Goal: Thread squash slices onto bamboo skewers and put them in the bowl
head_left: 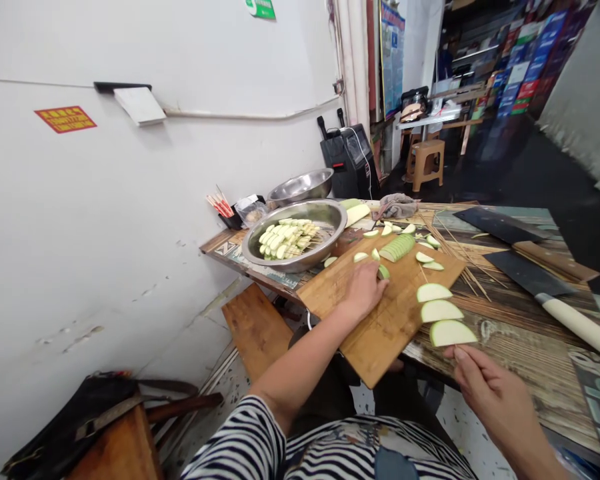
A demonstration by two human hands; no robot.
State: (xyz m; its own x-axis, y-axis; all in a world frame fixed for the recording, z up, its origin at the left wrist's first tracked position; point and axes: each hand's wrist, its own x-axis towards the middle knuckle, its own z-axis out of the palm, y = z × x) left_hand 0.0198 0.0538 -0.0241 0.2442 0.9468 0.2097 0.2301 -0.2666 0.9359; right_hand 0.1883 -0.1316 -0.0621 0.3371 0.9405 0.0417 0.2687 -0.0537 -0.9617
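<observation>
My right hand (495, 390) pinches the lower end of a thin skewer that carries three half-moon zucchini slices (441, 311), spaced apart along it. The slices hang past the right edge of the wooden cutting board (325, 293). On the board, my left hand (365, 291) has its fingers curled round a green-skinned zucchini slice (383, 272). Just beyond lies a fanned row of cut slices (398, 247), with several loose ones scattered about. A steel basin (333, 248) behind the left hand holds a heap of skewered slices (287, 239).
Two cleavers lie to the right, one with a white handle (577, 323), one with a wooden handle (555, 260). Loose bamboo skewers (463, 260) rest beside the board. Farther back are a grey rag (396, 207), a second steel basin (303, 187) and a black speaker (351, 160).
</observation>
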